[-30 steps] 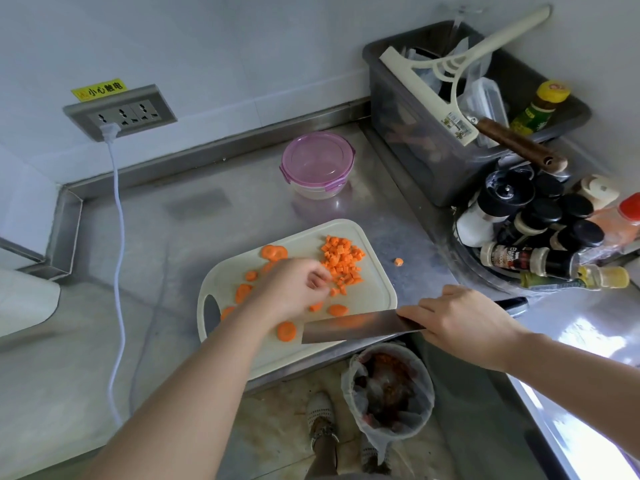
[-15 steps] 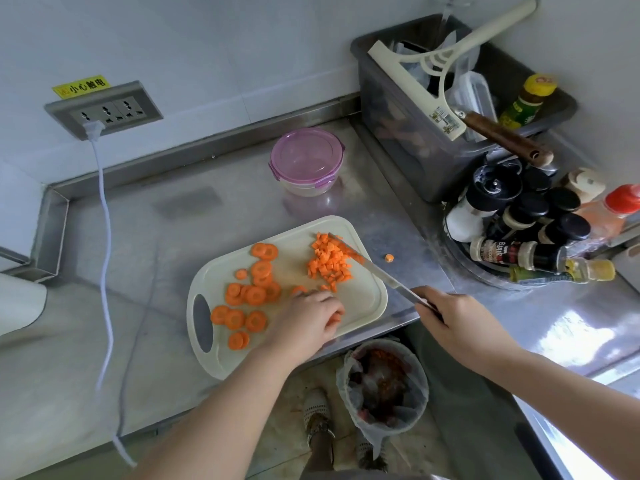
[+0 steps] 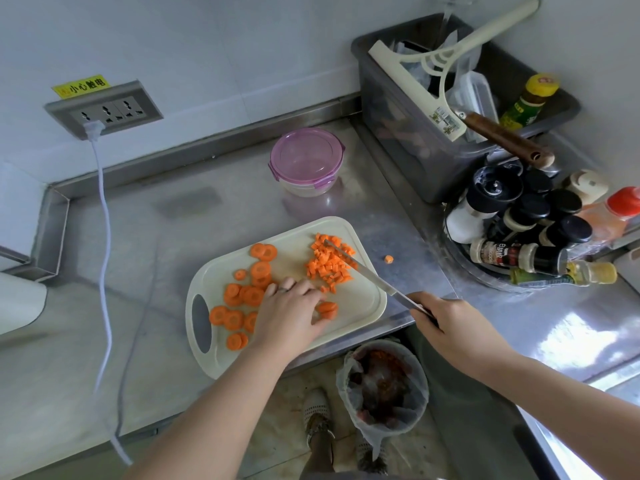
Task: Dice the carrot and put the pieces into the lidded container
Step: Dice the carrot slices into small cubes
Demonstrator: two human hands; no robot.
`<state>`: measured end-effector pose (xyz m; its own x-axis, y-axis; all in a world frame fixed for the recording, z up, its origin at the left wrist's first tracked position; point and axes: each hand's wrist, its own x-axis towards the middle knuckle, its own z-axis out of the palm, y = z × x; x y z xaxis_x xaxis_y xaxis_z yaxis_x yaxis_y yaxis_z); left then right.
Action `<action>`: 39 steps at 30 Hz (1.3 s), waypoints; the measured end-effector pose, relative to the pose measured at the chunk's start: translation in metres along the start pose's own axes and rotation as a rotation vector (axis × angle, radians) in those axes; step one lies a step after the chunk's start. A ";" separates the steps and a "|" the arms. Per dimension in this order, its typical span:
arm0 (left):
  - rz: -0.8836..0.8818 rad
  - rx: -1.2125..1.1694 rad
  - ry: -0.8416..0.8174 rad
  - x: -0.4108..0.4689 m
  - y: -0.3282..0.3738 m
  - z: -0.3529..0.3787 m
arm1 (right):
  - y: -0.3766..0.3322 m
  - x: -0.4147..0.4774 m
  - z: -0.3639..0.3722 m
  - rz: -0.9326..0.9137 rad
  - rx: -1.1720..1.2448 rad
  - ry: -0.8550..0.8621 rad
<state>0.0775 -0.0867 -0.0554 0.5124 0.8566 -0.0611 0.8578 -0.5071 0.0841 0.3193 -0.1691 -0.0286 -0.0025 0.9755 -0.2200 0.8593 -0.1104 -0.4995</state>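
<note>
Dicing, midway. Left hand (image 3: 291,313) pinches stacked slices (image 3: 327,310); right hand (image 3: 447,322) grips knife (image 3: 363,269), tip in dice (image 3: 327,263). Next: bring blade over stack. Container (image 3: 307,161) lidded.

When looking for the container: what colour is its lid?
Translucent pink-purple lid, clearest in the head view.

This is a kitchen. A shiny steel counter (image 3: 138,237) holds a cutting board (image 3: 363,299) with carrot bits (image 3: 329,265) near 6 o'clock, and spice bottles (image 3: 530,230) crowd together at 3 o'clock.
</note>
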 end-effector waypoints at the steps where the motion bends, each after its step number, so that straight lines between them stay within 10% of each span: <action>1: 0.013 0.001 -0.015 0.001 0.002 -0.001 | 0.000 0.000 0.000 0.001 0.001 -0.006; 39: -0.427 -0.082 0.055 0.003 0.005 0.006 | -0.038 -0.003 0.030 0.091 0.068 -0.216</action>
<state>0.0835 -0.0873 -0.0607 0.1079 0.9926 -0.0548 0.9850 -0.0993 0.1414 0.2708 -0.1732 -0.0342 -0.0424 0.8983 -0.4373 0.8248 -0.2155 -0.5227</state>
